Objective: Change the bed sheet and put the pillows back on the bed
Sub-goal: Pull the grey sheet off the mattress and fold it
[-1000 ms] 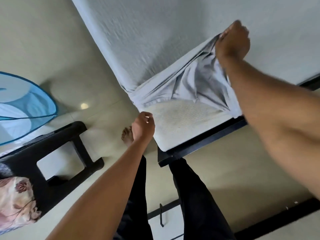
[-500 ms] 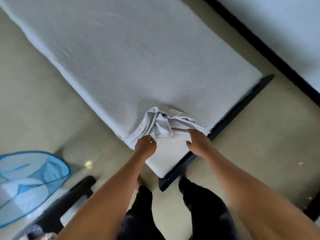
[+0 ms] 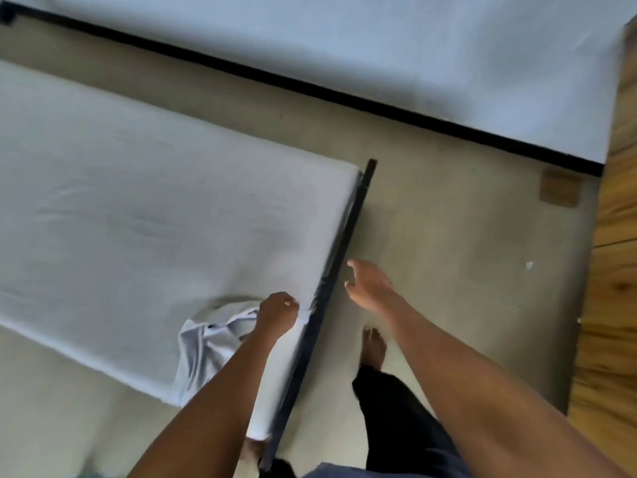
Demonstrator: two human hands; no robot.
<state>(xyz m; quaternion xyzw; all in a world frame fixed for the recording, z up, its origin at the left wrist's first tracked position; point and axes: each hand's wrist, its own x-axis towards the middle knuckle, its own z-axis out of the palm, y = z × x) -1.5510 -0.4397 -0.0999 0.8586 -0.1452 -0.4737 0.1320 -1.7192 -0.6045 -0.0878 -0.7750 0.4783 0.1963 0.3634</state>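
Pale grey cloth bed sheet (image 3: 206, 343) sits bunched at the white mattress's (image 3: 138, 201) near corner, left hand (image 3: 277, 313) fisted in its folds, right hand (image 3: 368, 284) spread empty beside the black frame rail (image 3: 348, 229); light, limp stuff, likely best hauled by that gathered edge.

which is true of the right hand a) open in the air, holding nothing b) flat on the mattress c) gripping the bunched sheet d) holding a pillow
a: the right hand is spread open over the floor beside the black bed frame, touching nothing; the left hand grips the bunched sheet.
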